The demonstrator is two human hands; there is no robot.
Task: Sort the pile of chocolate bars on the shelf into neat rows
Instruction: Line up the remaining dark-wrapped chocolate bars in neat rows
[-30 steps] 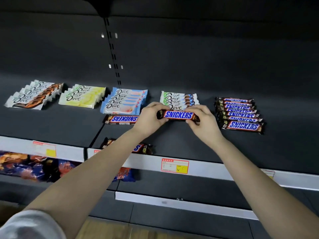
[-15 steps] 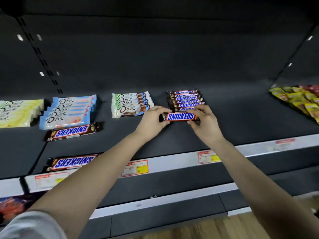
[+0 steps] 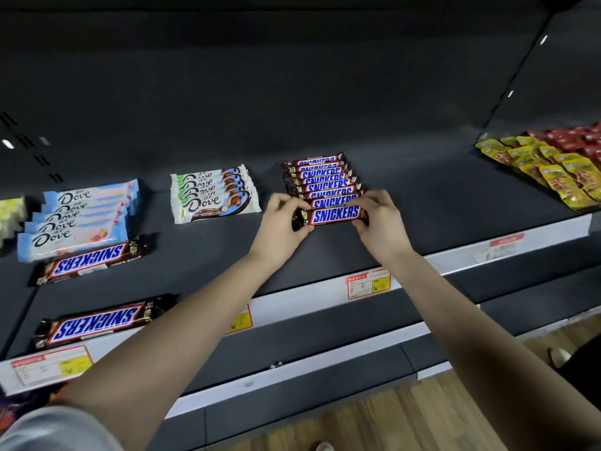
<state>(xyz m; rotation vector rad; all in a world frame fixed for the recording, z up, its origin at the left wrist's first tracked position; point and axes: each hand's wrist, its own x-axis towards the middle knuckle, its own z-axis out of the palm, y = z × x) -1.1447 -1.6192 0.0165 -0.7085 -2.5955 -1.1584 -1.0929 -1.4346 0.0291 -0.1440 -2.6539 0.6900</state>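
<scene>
My left hand [image 3: 282, 224] and my right hand [image 3: 380, 222] pinch the two ends of one Snickers bar [image 3: 335, 215], which lies at the front of a neat Snickers row [image 3: 320, 179] on the dark shelf [image 3: 439, 196]. Two loose Snickers bars lie upside down at the left: one [image 3: 94, 260] below the blue Dove stack, one [image 3: 104, 323] at the shelf's front edge. A white Dove row [image 3: 213, 195] sits left of the Snickers row, a blue Dove row [image 3: 81, 219] further left, and a yellow Dove stack [image 3: 11, 214] shows at the frame's edge.
Yellow and red snack packets [image 3: 553, 167] fill the neighbouring shelf at the right. Price tags [image 3: 367, 284] line the white front rail. A lower shelf with dark packets [image 3: 19, 408] shows at the bottom left, wooden floor [image 3: 390, 424] below.
The view has swung right, so the Dove rows slid left. Both hands carried the Snickers bar rightward to the front of the Snickers row.
</scene>
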